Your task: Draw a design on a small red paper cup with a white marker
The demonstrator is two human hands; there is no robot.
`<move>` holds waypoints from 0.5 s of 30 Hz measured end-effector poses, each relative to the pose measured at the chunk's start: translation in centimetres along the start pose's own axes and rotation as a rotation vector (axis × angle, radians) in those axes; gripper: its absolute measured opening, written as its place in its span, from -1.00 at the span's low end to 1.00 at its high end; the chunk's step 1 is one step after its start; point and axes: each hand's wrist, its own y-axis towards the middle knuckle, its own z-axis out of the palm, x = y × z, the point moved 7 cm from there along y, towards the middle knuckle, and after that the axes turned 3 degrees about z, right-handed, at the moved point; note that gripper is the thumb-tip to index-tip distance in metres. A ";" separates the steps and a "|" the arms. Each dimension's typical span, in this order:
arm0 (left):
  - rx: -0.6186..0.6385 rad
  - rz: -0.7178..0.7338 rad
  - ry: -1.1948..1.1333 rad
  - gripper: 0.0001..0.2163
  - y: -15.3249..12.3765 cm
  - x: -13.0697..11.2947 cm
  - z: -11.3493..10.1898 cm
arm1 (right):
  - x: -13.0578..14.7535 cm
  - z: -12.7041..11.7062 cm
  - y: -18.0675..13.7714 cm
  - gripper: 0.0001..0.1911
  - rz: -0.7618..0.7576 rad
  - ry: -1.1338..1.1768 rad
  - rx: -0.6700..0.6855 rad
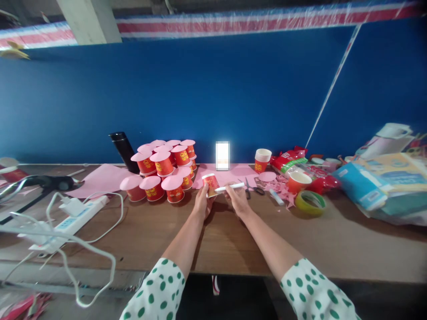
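Note:
My left hand (202,205) is closed around a red paper cup (209,181) with gold print, tilted above the table's middle. In my right hand (238,201) is a slim white pen (230,187), pinched by the fingers. The pen's left end points at the lower part of the cup; whether it touches cannot be made out. To the left stand several red cups (164,166) in stacked rows, topped with pink paper discs (160,156). Beyond my hands lies a pink paper sheet (242,171), and dark scissors (253,190) rest just right of my right hand.
A black flask (124,151) leans behind the cups. At left lie a power strip (71,222) and looping white cables. On the right are nested cups (262,159), pink scraps (278,189), a tape roll (310,203), red packets (288,158) and a blue package (362,182). A blue panel (213,89) stands behind.

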 end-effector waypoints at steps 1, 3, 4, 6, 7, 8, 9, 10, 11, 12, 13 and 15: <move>-0.002 0.001 0.002 -0.69 0.0 0.0 0.0 | 0.0 0.0 0.0 -0.76 -0.001 0.000 -0.002; -0.005 -0.001 0.007 -0.68 0.0 0.0 -0.1 | 0.1 0.0 0.0 -0.76 -0.003 -0.001 -0.005; -0.007 -0.002 0.009 -0.68 0.0 0.0 -0.1 | 0.2 0.0 0.0 -0.76 -0.004 -0.003 -0.006; -0.005 -0.003 0.011 -0.67 0.0 0.0 -0.1 | 0.2 0.0 0.0 -0.75 -0.001 -0.004 -0.005; -0.005 -0.002 0.011 -0.67 0.1 0.1 -0.1 | 0.3 0.0 -0.1 -0.75 0.000 -0.005 -0.005; -0.004 0.000 0.010 -0.67 0.1 0.1 -0.1 | 0.3 0.0 -0.1 -0.75 0.001 -0.004 -0.005; -0.003 0.001 0.009 -0.68 0.0 0.1 -0.1 | 0.4 0.0 -0.1 -0.76 0.000 -0.004 -0.006; 0.001 0.002 0.007 -0.68 0.0 0.1 -0.1 | 0.4 0.0 -0.1 -0.76 -0.002 -0.005 -0.008; 0.006 0.004 0.005 -0.68 0.0 0.1 0.0 | 0.5 0.0 -0.1 -0.77 -0.005 -0.005 -0.010; 0.010 0.005 0.002 -0.69 0.0 0.0 0.1 | 0.5 0.1 -0.1 -0.78 -0.008 -0.007 -0.011; 0.013 0.006 0.001 -0.69 0.0 0.0 0.1 | 0.5 0.1 -0.1 -0.78 -0.011 -0.008 -0.013; 0.008 0.007 0.003 -0.69 0.0 0.0 0.1 | 0.5 0.1 0.0 -0.78 -0.016 -0.011 -0.015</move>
